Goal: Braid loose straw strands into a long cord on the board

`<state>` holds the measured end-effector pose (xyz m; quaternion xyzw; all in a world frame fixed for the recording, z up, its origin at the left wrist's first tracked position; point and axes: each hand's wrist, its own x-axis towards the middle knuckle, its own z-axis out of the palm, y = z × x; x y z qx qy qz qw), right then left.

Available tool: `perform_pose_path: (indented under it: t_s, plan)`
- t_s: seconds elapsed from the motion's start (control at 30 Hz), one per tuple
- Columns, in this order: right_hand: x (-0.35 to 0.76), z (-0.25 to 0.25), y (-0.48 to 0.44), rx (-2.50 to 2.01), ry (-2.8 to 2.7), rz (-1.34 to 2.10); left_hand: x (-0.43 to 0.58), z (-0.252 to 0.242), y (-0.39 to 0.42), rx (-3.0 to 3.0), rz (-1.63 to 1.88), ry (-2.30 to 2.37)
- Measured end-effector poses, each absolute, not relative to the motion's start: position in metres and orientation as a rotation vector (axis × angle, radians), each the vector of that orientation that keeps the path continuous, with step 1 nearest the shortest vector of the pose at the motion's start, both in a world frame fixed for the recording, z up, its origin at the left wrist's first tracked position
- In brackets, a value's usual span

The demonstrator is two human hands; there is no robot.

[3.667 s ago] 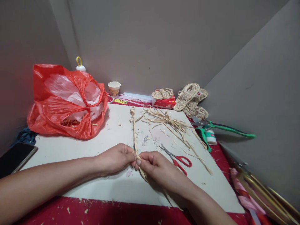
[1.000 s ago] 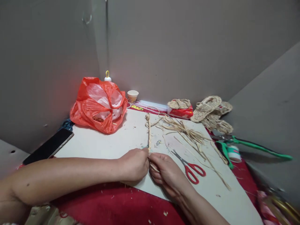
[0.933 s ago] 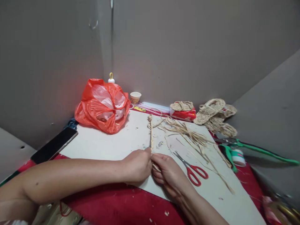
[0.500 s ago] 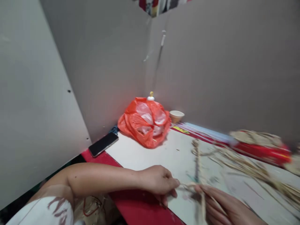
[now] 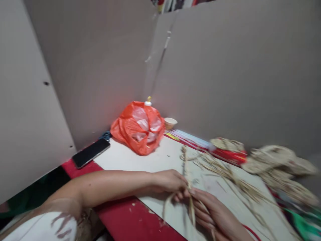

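Note:
A narrow braid of pale straw-like fibre (image 5: 186, 164) lies on the white board, running away from me. My left hand (image 5: 172, 182) is closed at its near end, with a loose strand curving down below the fingers. Right beside it, my right hand (image 5: 213, 211) pinches more strands, some of them hanging beneath its fingers. The fingertips of both hands nearly meet where the braid splits into loose strands. To the right of the braid spreads a bundle of loose fibre strands (image 5: 233, 177).
Behind the hands sits a crumpled red plastic bag (image 5: 140, 127), with a small cup (image 5: 170, 123) beside it. A black phone (image 5: 90, 153) lies at the left. At the right are a red packet (image 5: 228, 156) and beige woven pieces (image 5: 278, 164). Grey walls close off the back.
My hands have drawn together at the braid's near end; a stretched strand between them earlier now hangs below my left hand. The view has turned right, bringing the woven pieces into sight.

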<state>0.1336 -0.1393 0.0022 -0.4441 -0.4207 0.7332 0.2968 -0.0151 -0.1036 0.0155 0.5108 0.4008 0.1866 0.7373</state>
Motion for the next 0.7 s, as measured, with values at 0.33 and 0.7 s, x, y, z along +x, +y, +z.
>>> perform_pose_path:
  t_s: [0.33, 0.7]
  plan:
    - [0.144, 0.008, -0.13, -1.16, -1.042, 2.04, -0.024, 0.016, -0.091, 1.48, 0.364, 0.809]
    - [0.15, 0.015, -0.129, -1.209, -1.209, 1.957, -0.027, 0.018, -0.082, 1.184, 0.162, 0.72]
